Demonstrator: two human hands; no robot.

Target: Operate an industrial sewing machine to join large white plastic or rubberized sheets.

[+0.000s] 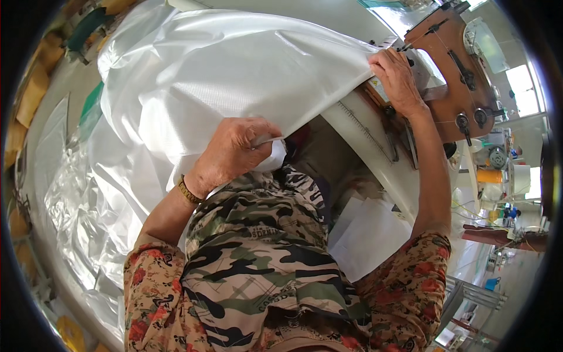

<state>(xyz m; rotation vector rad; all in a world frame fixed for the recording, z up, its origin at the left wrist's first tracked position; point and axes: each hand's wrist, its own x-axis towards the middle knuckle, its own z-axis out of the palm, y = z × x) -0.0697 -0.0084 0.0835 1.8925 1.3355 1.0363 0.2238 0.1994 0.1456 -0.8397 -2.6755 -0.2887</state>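
Observation:
A large sheet of shiny white woven fabric (217, 70) spreads across the table and drapes over my lap. My left hand (237, 144) is closed on its near edge, just above my apron, with the thumb pinching a folded strip. At the far right, my right hand (397, 76) pinches the sheet's corner beside the needle end of a brown sewing machine (478, 88). Between the two hands the edge runs taut in a slanting line. My right fingers partly hide the needle area.
The pale table edge (358, 141) carries a ruler-like scale. Below it, white sheets (369, 234) hang beside my lap. Crumpled clear plastic (76, 217) lies at the left. Shelves with an orange spool (489, 176) stand on the right.

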